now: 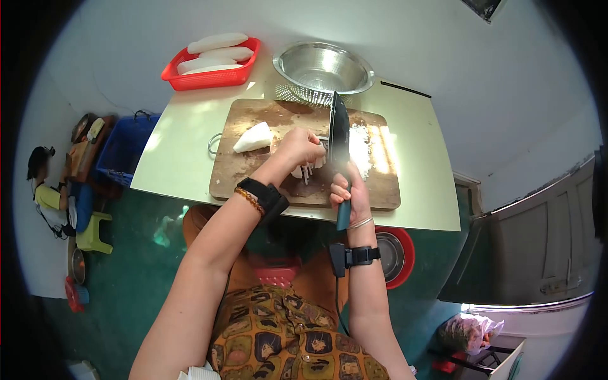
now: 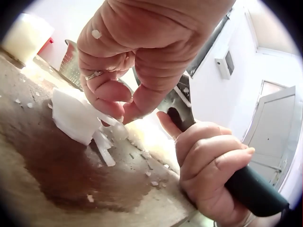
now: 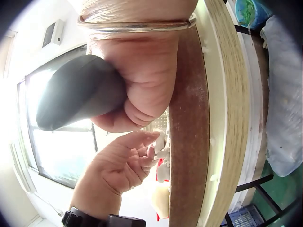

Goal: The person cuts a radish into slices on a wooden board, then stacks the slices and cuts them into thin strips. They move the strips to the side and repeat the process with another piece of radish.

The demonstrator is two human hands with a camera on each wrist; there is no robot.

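My right hand [image 1: 352, 193] grips the dark handle of a kitchen knife [image 1: 340, 130], its broad blade held up over the wooden cutting board [image 1: 244, 171]. My left hand [image 1: 299, 147] is left of the blade, thumb and curled fingertips pinching thin white radish strips [image 2: 106, 147] at the end of a cut radish piece [image 2: 71, 116]. Part of that piece is hidden under the fingers in the head view. A larger radish chunk [image 1: 253, 138] lies at the board's left side. Finely chopped radish [image 1: 360, 152] is spread right of the knife.
Behind the board, a red basket [image 1: 209, 81] holds several peeled radishes, and a steel basin [image 1: 285, 63] sits on a perforated strainer [image 1: 297, 95]. Below the table's right front edge is a red basin [image 1: 408, 250]. Another person [image 1: 50, 199] is at the far left.
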